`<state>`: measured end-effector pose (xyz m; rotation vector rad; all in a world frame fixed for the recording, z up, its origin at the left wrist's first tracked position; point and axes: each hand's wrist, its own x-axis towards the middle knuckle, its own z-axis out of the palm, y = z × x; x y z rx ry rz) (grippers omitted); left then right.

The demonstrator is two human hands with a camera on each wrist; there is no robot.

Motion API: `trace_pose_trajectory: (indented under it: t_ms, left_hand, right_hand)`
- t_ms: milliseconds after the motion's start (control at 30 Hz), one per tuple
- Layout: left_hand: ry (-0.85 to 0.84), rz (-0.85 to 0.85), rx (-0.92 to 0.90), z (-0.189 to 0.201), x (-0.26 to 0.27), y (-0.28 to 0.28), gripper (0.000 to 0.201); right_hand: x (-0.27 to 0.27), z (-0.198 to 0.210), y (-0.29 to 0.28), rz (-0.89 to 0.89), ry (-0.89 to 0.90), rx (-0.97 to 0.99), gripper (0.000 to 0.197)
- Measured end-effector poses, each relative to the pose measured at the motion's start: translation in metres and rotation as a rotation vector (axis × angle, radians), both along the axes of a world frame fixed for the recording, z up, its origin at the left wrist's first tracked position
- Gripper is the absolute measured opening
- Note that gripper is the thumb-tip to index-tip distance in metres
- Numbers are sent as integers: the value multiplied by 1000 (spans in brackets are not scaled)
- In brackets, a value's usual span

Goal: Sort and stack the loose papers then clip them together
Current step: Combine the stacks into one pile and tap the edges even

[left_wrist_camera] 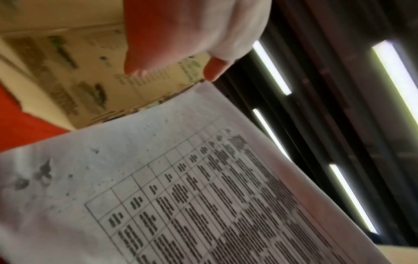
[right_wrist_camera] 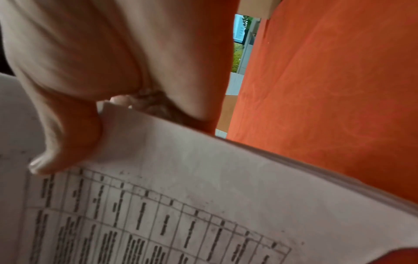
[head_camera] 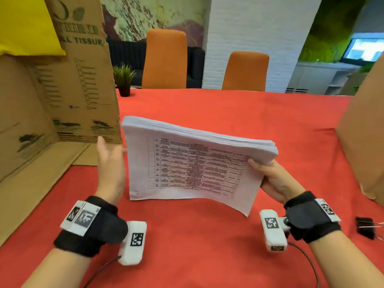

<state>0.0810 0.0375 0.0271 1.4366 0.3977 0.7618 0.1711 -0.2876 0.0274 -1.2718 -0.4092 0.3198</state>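
Observation:
A thick stack of white papers [head_camera: 187, 163], its top sheet printed with a table, stands tilted on its long edge on the red tablecloth [head_camera: 207, 246]. My right hand [head_camera: 270, 179] grips the stack's right end, thumb on the printed face [right_wrist_camera: 203, 196] and fingers behind. My left hand [head_camera: 110, 161] is flat and straight against the stack's left edge; in the left wrist view the left hand [left_wrist_camera: 192, 35] hovers just beyond the printed sheet [left_wrist_camera: 181, 196]. A black binder clip [head_camera: 365, 227] lies on the cloth at the far right, near my right wrist.
An opened cardboard box [head_camera: 62, 90] with a flap lying on the cloth stands at the left. Another cardboard piece [head_camera: 365, 142] stands at the right edge. A small potted plant [head_camera: 124, 80] and two orange chairs [head_camera: 166, 59] are at the table's far side.

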Motion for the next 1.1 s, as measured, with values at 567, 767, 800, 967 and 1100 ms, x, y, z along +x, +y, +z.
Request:
trace_pose_trajectory:
  t_ms: [567,767,800,967,1100]
  left_hand:
    - [-203,-123,39,-2,-1,-13,64]
    - [-247,-97,-22,-1,-13,4,49]
    - [-250,-108,-13,-2,-16,7,43]
    - [-267,-103,96,-12,-28,11,27]
    - [-269,-37,157,-14,-28,11,31]
  right_hand:
    - [5,-18,-27,26,105,84,54]
    - [2,-19,-27,-7,124,76,67]
    - [2,-20,-27,-18,125,80,65]
    - [4,-22,-25,-76,119,102,38]
    - [6,-23,-24,-98,119,90,39]
